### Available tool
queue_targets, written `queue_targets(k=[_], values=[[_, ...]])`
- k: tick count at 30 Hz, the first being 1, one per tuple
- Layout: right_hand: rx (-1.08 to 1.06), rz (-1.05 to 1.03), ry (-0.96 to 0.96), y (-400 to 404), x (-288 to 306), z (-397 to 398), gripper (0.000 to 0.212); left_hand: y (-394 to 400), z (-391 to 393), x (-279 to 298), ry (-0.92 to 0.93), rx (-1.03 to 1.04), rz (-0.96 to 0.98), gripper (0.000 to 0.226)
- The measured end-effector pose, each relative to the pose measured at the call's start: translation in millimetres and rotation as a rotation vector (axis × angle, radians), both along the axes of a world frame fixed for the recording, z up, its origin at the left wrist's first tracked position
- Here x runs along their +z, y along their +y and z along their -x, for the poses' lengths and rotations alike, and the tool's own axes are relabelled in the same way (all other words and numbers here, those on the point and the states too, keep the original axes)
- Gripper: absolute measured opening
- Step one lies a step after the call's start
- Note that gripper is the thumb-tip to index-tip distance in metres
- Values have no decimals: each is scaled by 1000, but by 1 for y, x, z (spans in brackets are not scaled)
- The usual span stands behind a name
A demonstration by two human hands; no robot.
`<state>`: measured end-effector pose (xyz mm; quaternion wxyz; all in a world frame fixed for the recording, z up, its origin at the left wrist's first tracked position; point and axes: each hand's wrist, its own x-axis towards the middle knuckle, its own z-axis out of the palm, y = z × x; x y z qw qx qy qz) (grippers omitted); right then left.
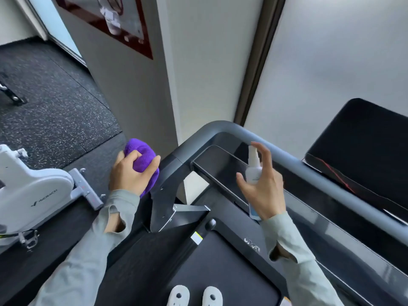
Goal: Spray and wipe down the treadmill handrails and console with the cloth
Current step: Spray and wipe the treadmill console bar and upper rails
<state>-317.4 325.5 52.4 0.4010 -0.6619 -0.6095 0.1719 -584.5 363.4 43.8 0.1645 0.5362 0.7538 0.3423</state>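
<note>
Gym room: speckled dark rubber floor (pixel 55 102) upper left, pale wall (pixel 198 62) w/ a dark-red framed poster (pixel 114 23) top centre, frosted panels (pixel 342 51) upper right. White exercise machine (pixel 33 193) at left edge, "MERACH" logo on its housing.

Treadmill fills centre to lower right. Grey handrail (pixel 220 129) curves across mid frame and runs down toward right edge. Dark glossy console (pixel 220 164) sits just inside the rail, tilted in this view. Black belt (pixel 220 272) bottom centre, two white shoes (pixel 194 297) on it at bottom edge. 2nd dark machine (pixel 357 138) at right, beyond the rail.

Left hand (pixel 132 173), centre-left: fingers curled round a bunched purple cloth (pixel 143 157), firm grip; cloth is just beside the rail's left corner post, can't tell if touching. Grey sleeve w/ thumb slit on that arm.

Right hand (pixel 262 184), centre-right, over the console: holds a small white spray bottle (pixel 254 168) upright-ish, nozzle up. Bottle sits against palm, index finger raised over the nozzle, other fingers spread and only loosely bent, thumb out to the left. Bluish base of bottle shows below the palm. Bottle is translucent, but liquid level not readable.
</note>
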Motion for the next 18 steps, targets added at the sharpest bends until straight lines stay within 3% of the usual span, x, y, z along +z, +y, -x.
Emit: queue_targets(k=[3, 6, 11, 15, 18], values=[[-144, -37, -48, -27, 7, -38, 69, 10, -27, 11, -71, -105, -61, 65], [-238, -26, -97, -48, 15, -55, 71, 23, -45, 10, -54, -198, -2, 54], [-293, -44, -120, -57, 24, -36, 76, 35, -52, -2, 138, -228, 52, 43], [-302, -80, -131, -54, 28, -15, 80, 36, -39, -28, 420, -343, 128, 42], [-308, -83, -141, -54, 29, -7, 79, 39, -34, -32, 459, -383, 119, 41]])
